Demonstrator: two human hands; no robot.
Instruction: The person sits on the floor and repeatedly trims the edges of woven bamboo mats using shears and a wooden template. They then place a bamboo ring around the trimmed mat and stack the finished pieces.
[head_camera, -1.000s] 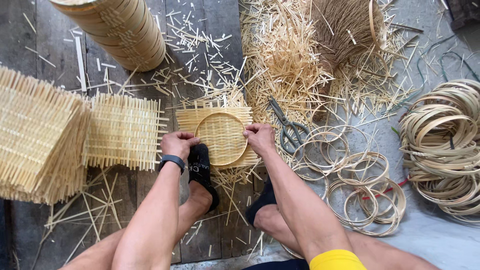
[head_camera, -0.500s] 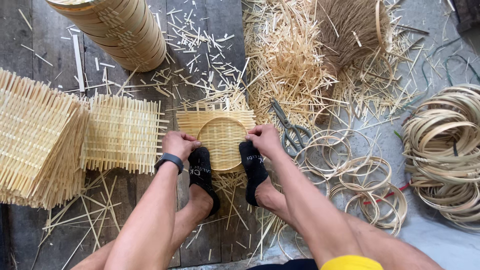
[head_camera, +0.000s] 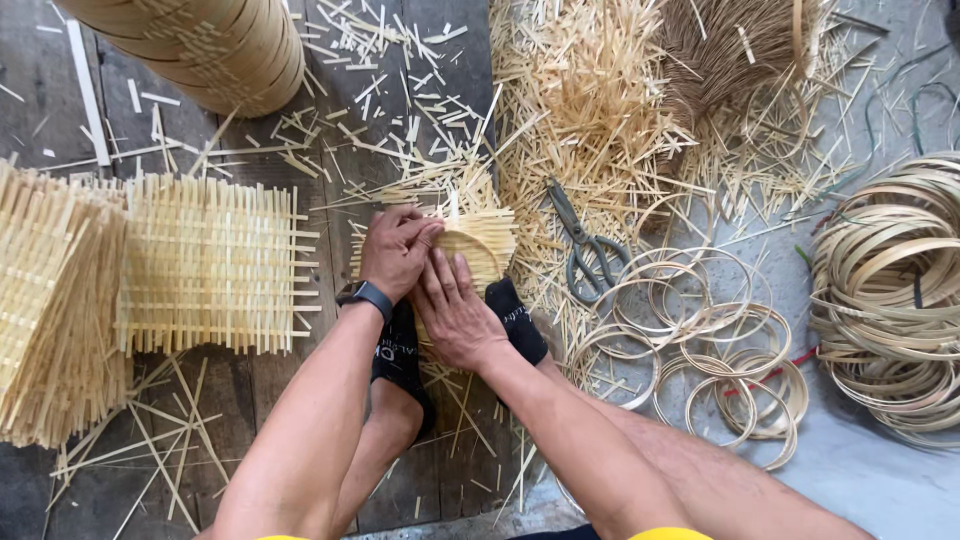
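The left hand (head_camera: 397, 250) curls its fingers over the near-left edge of a small square mat of pale woven bamboo strips with a round bamboo hoop on it (head_camera: 478, 245), pinching the weave against the rim. The right hand (head_camera: 455, 310) lies flat, fingers pressed together and stretched forward, palm bearing down on the same piece, seemingly to keep the hoop seated while the other hand works the edge. The mat rests on the dark wooden plank floor (head_camera: 400, 100) directly ahead of the person's feet in black socks (head_camera: 515, 318), which brace it from below. Grey metal scissors (head_camera: 585, 250) lie just right of it, within reach. Loose thin bamboo rings (head_camera: 700, 340) spread further right, near a thick coil of bamboo hoops (head_camera: 890, 300). Finished flat woven squares (head_camera: 210, 265) are stacked to the left, well apart.
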